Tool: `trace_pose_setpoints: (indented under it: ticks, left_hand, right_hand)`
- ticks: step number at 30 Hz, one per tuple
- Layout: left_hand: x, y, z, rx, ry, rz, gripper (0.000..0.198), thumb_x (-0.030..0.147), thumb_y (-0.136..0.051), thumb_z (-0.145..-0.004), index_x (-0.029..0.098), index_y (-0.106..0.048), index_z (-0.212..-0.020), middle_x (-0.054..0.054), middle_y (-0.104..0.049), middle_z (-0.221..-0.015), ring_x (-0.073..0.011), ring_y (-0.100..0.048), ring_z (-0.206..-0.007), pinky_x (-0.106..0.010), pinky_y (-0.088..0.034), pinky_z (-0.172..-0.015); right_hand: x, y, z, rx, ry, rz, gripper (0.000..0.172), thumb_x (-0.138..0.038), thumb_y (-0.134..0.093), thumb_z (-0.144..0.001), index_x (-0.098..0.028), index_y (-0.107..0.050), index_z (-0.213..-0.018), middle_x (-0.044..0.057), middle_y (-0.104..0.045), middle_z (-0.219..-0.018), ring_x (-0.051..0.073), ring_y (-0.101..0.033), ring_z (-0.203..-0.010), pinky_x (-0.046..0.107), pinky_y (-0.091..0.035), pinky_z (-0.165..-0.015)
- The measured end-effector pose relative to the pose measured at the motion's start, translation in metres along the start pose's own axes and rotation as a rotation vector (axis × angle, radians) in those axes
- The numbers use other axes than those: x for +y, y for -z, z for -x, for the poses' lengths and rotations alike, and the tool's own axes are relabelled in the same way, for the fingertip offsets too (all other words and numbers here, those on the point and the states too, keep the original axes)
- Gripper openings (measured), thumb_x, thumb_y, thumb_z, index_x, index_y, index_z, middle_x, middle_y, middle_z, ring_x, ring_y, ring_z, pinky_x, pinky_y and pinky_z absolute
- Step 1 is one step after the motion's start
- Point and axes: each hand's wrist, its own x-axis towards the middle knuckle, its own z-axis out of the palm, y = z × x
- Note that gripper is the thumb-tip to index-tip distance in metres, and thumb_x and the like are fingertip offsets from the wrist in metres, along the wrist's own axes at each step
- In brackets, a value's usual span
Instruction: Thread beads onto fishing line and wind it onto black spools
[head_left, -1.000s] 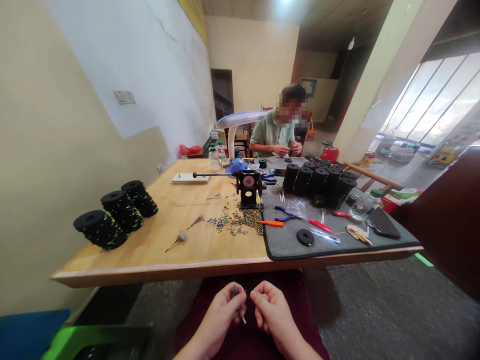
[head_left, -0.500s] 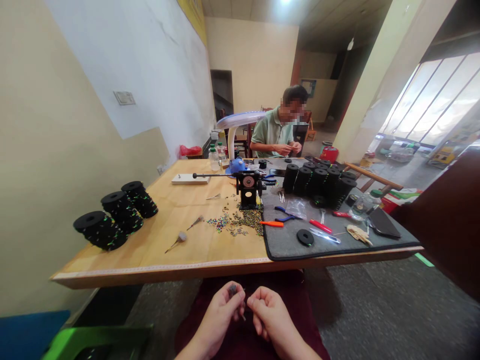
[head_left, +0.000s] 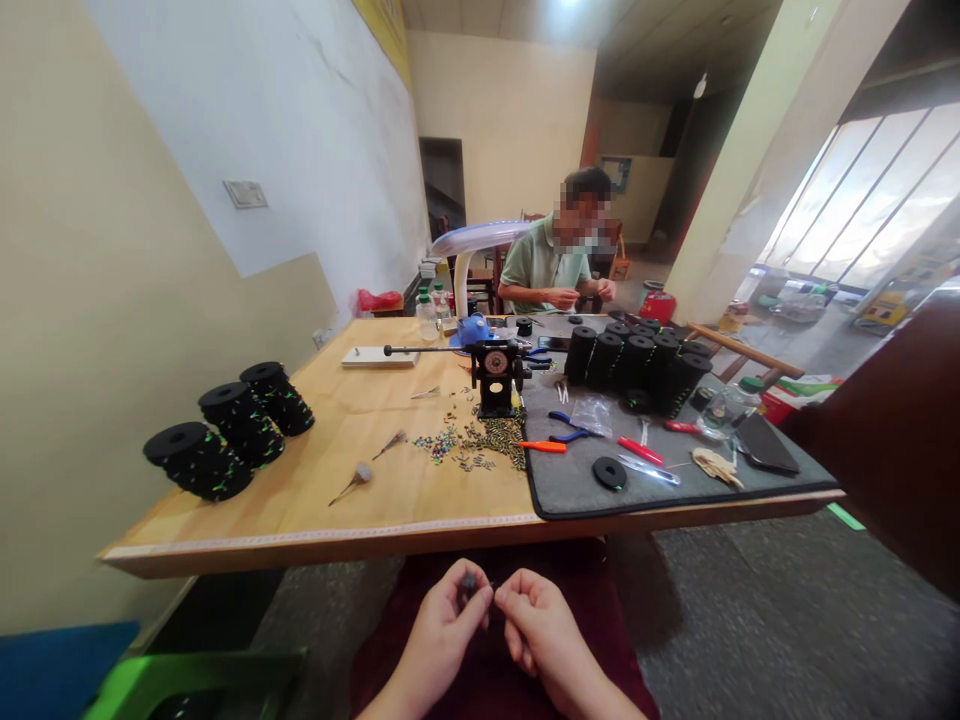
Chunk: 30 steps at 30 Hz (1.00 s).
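Over my lap, just in front of the table edge, my left hand (head_left: 448, 622) is closed around a small dark grey bundle (head_left: 469, 583). Its exact kind is hard to make out. Close beside it on the right, my right hand (head_left: 538, 622) is closed in a pinch, its fingertips almost meeting those of the left. Whatever sits in the right pinch is too small to name. On the table ahead lie two thin bundles with tufted ends, a grey-headed one (head_left: 362, 474) and a darker one (head_left: 390, 443). Small beads and metal pieces (head_left: 491, 437) are heaped nearby.
A black hand-crank winder (head_left: 496, 385) stands mid-table before a blue-based lamp (head_left: 472, 325). Black foam spools (head_left: 199, 460) are at left, more (head_left: 637, 355) at right. Blue pliers (head_left: 574, 432), an orange-handled tool (head_left: 544, 446) and scissors (head_left: 649, 468) lie rightward. A person (head_left: 551, 262) sits opposite.
My hands have drawn slightly closer, fingertips nearly together, and the left has turned a little. The person opposite has moved their hands apart.
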Motion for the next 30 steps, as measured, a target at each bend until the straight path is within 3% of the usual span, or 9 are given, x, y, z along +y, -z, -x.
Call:
trace_pose_setpoints:
  ticks: [11,19,30]
  left_hand:
    - [-0.003,-0.002,0.002,-0.009,-0.116,-0.182,0.023,0.035,-0.06,-0.081,0.018,-0.053,-0.068,0.001,-0.054,-0.064,-0.0143,-0.049,-0.063,-0.023,-0.039,-0.06]
    - [0.002,-0.003,0.001,-0.084,0.024,0.004,0.026,0.041,-0.062,-0.078,0.019,-0.05,-0.071,0.005,-0.05,-0.056,-0.0101,-0.044,-0.051,-0.021,-0.036,-0.051]
    - [0.007,-0.004,0.005,-0.132,0.067,0.104,0.031,0.047,-0.061,-0.077,0.019,-0.049,-0.074,0.006,-0.051,-0.052,-0.0092,-0.042,-0.047,-0.02,-0.032,-0.048]
  right_hand:
    - [-0.001,0.001,-0.001,0.015,0.078,0.018,0.042,-0.057,-0.065,-0.068,-0.019,-0.049,-0.076,-0.011,-0.048,-0.032,0.002,-0.023,-0.022,0.015,-0.012,-0.026]
    - [0.003,0.006,-0.004,0.052,0.079,-0.16,0.042,-0.056,-0.067,-0.068,-0.02,-0.046,-0.073,-0.013,-0.043,-0.032,0.001,-0.019,-0.025,0.015,-0.009,-0.028]
    - [0.0,0.004,-0.002,0.078,0.149,-0.053,0.046,-0.064,-0.059,-0.072,-0.021,-0.043,-0.074,-0.014,-0.039,-0.033,0.003,-0.019,-0.028,0.016,-0.012,-0.032]
